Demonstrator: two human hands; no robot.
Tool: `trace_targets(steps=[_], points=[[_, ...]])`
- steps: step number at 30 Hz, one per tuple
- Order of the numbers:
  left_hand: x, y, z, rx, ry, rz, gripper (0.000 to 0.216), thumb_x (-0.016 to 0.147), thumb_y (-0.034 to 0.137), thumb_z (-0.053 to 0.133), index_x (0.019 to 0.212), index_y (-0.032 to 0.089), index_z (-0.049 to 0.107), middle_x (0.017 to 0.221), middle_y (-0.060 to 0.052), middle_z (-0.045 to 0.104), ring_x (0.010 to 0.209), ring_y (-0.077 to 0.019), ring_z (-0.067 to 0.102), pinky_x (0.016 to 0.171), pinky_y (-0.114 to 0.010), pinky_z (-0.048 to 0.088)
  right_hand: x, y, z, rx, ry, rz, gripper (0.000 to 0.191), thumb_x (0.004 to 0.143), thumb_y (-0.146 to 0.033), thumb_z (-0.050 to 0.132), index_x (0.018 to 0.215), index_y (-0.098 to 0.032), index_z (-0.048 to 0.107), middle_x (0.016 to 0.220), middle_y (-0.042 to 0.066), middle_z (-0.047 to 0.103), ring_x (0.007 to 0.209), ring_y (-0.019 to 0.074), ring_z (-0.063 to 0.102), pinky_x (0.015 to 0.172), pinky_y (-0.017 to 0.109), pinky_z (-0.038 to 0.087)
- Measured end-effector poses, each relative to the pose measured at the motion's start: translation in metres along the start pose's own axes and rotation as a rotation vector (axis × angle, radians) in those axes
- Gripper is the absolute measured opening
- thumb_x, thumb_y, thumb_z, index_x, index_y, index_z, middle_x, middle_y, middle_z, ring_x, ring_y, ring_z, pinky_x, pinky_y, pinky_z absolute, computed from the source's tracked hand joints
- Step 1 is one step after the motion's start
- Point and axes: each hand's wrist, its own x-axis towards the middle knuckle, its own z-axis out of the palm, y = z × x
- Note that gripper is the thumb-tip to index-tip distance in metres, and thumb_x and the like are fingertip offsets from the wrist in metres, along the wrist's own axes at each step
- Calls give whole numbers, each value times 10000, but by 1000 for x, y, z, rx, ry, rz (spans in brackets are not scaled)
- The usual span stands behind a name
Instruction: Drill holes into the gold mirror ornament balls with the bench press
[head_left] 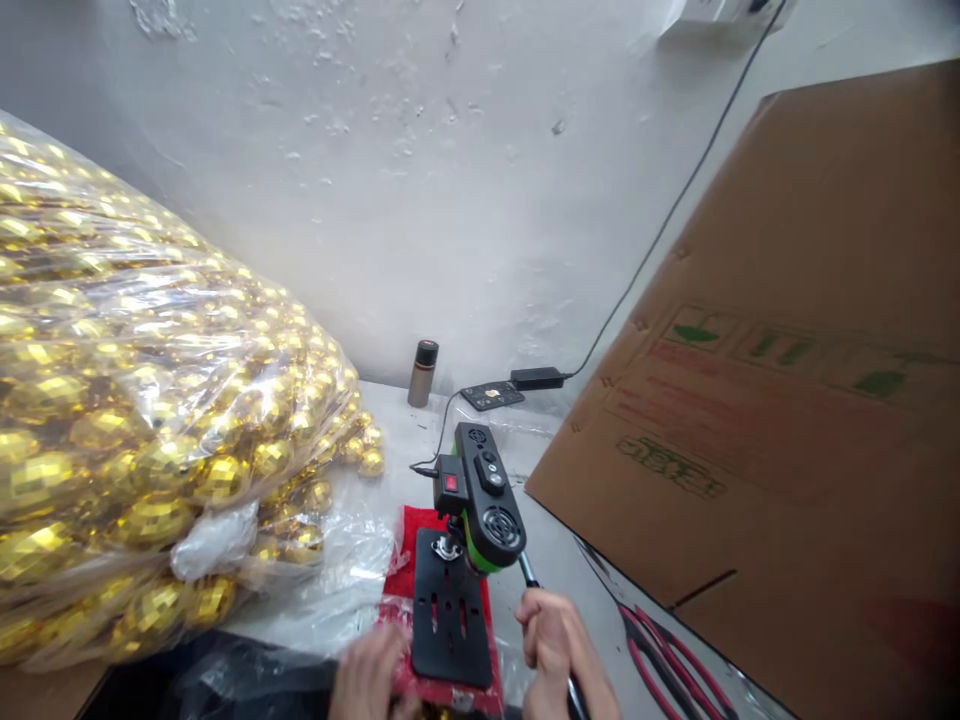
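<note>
A small black and green bench drill [480,500] stands on a black slotted base plate [450,615] over a red cloth [409,555]. My right hand [555,640] is closed round the drill's feed lever [529,572], low on the machine's right side. At the bottom edge, my left hand [367,675] rests on the front left corner of the base plate; its fingers are curled, and what they hold, if anything, is hidden. A big clear plastic bag of faceted gold balls [135,400] fills the left side.
A large brown cardboard box [787,400] stands close on the right. A small metal flask [423,372], a power adapter [536,378] with its cable and a black remote-like device [491,395] lie by the white wall. Red-handled tools [667,660] lie at the lower right.
</note>
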Motion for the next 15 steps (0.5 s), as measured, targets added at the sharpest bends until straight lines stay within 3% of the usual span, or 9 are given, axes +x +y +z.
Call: trace_targets(steps=[3, 7, 9, 12, 15], points=[[64, -45, -24, 257, -63, -158, 353, 1011, 202, 396, 1178, 159, 704, 1163, -171, 754, 1129, -317, 683, 946, -462, 532, 0, -3, 3, -5, 58, 56, 403, 1021, -290, 526, 632, -194, 486, 666, -29, 481, 589, 85, 453, 599, 264, 330], [122, -87, -47, 434, -480, -365, 363, 975, 134, 375, 1028, 113, 734, 1050, -195, 746, 1032, -316, 691, 925, -453, 533, -3, -6, 6, -3, 93, 95, 429, 1014, -352, 547, 622, -202, 457, 652, -26, 462, 594, 102, 428, 607, 282, 316], [129, -95, -51, 427, -598, -415, 338, 979, 176, 400, 1038, 113, 727, 1061, -194, 736, 987, -303, 708, 871, -417, 554, -5, -5, 7, 3, 101, 124, 438, 1012, -369, 548, 616, -205, 454, 658, -22, 464, 599, 108, 422, 610, 288, 314], [125, -98, -49, 405, -657, -437, 324, 958, 242, 462, 1120, 90, 698, 1111, -223, 719, 863, -294, 739, 719, -369, 568, -7, -2, 7, 3, 116, 156, 436, 1008, -385, 549, 618, -206, 473, 662, -18, 486, 585, 105, 406, 593, 289, 304], [123, -99, -47, 369, -708, -408, 327, 909, 226, 531, 1137, 54, 690, 1091, -242, 729, 926, -326, 742, 780, -391, 565, -8, 0, 7, -10, 142, 146, 415, 1000, -403, 554, 640, -201, 515, 620, -27, 482, 547, 98, 387, 553, 289, 284]])
